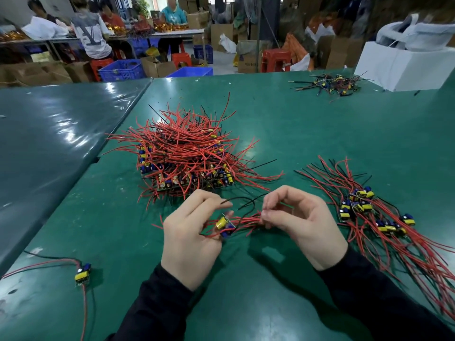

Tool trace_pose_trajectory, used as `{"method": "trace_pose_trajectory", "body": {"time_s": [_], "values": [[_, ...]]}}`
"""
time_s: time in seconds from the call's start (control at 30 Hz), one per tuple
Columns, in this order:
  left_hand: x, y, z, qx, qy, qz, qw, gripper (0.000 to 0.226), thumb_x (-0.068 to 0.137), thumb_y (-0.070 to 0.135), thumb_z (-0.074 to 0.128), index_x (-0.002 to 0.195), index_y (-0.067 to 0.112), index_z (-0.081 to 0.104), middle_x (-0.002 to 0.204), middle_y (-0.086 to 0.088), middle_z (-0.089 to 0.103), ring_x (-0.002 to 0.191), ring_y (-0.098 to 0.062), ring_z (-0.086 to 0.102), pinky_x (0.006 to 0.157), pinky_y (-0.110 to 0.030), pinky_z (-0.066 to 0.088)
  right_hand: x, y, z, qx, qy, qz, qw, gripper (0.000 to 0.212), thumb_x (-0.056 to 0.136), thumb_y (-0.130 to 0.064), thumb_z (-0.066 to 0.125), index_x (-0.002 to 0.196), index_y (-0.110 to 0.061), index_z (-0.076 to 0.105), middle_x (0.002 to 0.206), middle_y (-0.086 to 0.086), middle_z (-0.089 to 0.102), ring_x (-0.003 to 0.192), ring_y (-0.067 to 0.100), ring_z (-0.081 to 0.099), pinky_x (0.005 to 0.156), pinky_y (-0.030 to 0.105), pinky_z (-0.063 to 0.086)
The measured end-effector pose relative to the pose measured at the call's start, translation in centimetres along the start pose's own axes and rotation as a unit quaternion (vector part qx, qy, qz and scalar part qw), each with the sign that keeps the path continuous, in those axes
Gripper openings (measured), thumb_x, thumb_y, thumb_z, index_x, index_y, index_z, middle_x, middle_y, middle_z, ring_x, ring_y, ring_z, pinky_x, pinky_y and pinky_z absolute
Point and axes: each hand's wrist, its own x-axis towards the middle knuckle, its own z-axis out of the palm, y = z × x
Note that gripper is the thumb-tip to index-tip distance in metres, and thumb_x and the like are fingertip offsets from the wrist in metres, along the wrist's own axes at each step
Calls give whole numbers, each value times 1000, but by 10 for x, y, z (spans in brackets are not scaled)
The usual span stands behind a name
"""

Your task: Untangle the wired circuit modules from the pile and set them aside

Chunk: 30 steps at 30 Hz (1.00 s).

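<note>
Both arms are in long black sleeves, plain dark fabric with no logos, stripes or prints that I can see. The left sleeve (157, 308) comes in from the near bottom edge and ends at the wrist in a simple soft cuff, slightly bunched, no buttons or elastic band visible. The right sleeve (384, 299) is the same deal, same black cloth, cuff stopping right at the wrist with a few loose folds further down the forearm. The left hand (189, 239) and right hand (302, 225) are bare: no gloves, rings, watch or wristband showing. Nails look short and unpainted. Nothing else of the person is in view.
</note>
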Motion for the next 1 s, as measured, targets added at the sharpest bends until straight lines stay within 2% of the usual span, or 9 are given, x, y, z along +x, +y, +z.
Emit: {"method": "trace_pose_trajectory", "body": {"time_s": [0.2,0.3,0.37,0.47,0.53,0.67,0.77,0.83,1.0], "values": [[-7,3,4,25,-68,41,997,18,66,-7,66,81,4,69,80,-3,58,68,-17,55,62,-23,46,-9,5,12,-9,-92,78,993,46,64,-5,71,107,-9,57,83,0,61,60,17,54,53,21,46],[-5,6,3,-6,-94,36,995,25,63,2,54,84,10,63,80,-2,57,69,-16,53,62,-23,45,-11,8,14,-36,-97,65,992,47,59,1,77,100,-13,61,79,-3,63,63,12,53,61,19,48],[-3,6,3,-10,-124,17,992,33,59,0,60,89,14,63,81,2,59,71,-11,54,64,-20,45,-9,6,12,-52,-78,49,994,44,59,6,77,95,-12,61,76,-3,64,61,11,53,61,19,46],[0,8,-1,-73,-186,-75,977,43,62,17,80,101,23,64,80,12,66,63,3,51,61,-15,45,-4,4,5,-64,-14,19,998,37,65,19,72,84,-11,62,75,-3,66,62,12,55,62,19,47],[0,9,-2,-198,-209,-157,945,38,68,23,80,103,25,64,80,6,70,59,-3,52,55,-20,45,-1,4,1,-67,16,6,998,33,69,20,67,77,-11,62,75,-2,67,66,15,55,63,19,47],[3,5,-1,-257,-196,-203,924,18,86,1,64,94,15,72,76,2,72,54,-8,56,54,-12,42,-2,7,5,-82,16,13,996,28,73,16,59,64,-10,62,69,1,64,62,9,57,56,18,46],[3,5,-2,-185,-169,-176,952,16,82,4,68,89,18,73,77,7,73,65,-6,65,64,-19,50,0,6,6,-17,1,90,996,19,71,-6,53,58,-11,67,70,4,66,62,13,62,54,21,50],[2,7,-2,-112,-142,-100,978,12,79,11,69,88,17,74,81,11,73,74,-1,66,70,-19,51,1,4,5,21,-1,141,990,12,67,-17,68,57,-10,68,71,8,67,62,20,63,56,25,53],[-1,7,0,-22,-83,22,996,14,83,7,66,95,9,74,82,6,69,75,-13,60,68,-29,50,4,6,4,77,-7,224,971,37,60,-27,68,92,-9,61,77,14,71,63,25,69,60,27,56]]}}
